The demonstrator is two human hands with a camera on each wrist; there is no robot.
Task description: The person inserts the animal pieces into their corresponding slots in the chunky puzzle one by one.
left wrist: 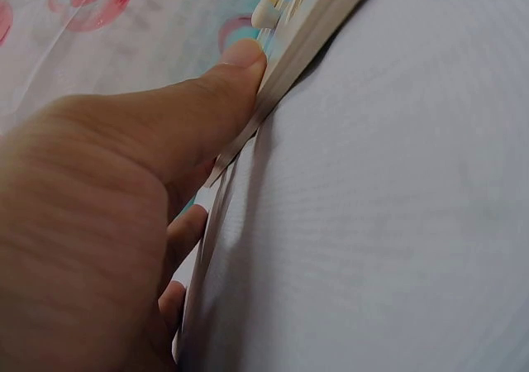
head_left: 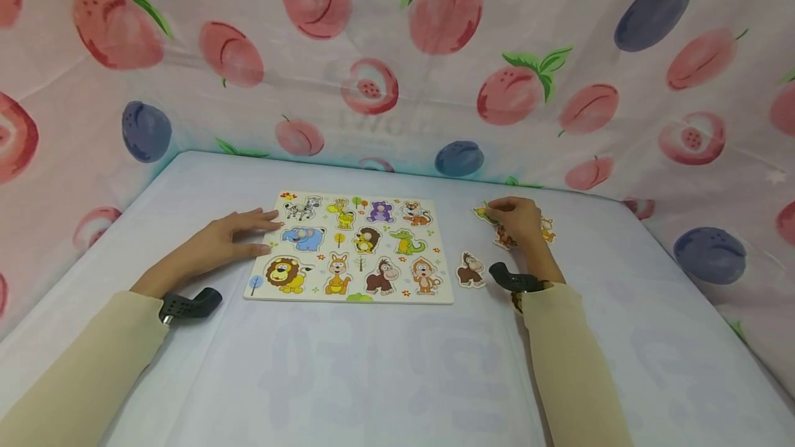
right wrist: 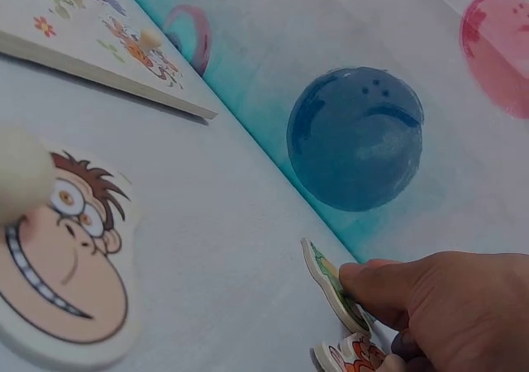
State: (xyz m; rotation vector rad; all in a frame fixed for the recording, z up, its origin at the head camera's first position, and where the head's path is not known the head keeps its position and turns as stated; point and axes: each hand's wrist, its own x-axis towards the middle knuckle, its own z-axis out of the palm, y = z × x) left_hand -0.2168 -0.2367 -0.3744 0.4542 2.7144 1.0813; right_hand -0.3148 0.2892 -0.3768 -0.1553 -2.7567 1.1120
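A white animal puzzle board (head_left: 323,296) lies on the table. My left hand (head_left: 220,243) rests at its left edge with fingers extended; in the left wrist view the thumb (left wrist: 240,62) touches the board's edge. To the right of the board, my right hand (head_left: 518,219) pinches a green crocodile puzzle piece (right wrist: 335,293) between thumb and fingers. An orange-brown puzzle piece (head_left: 504,237) lies just below it, partly hidden by the hand. A brown ape piece (head_left: 470,270) with a pale knob (right wrist: 23,174) lies between the board and my right wrist.
Another orange piece (head_left: 548,230) lies right of my right hand. A further piece (head_left: 517,301) is mostly covered by the right wrist and its black camera mount (head_left: 515,278). A fruit-patterned cloth (head_left: 397,130) rises behind the white table (head_left: 373,378).
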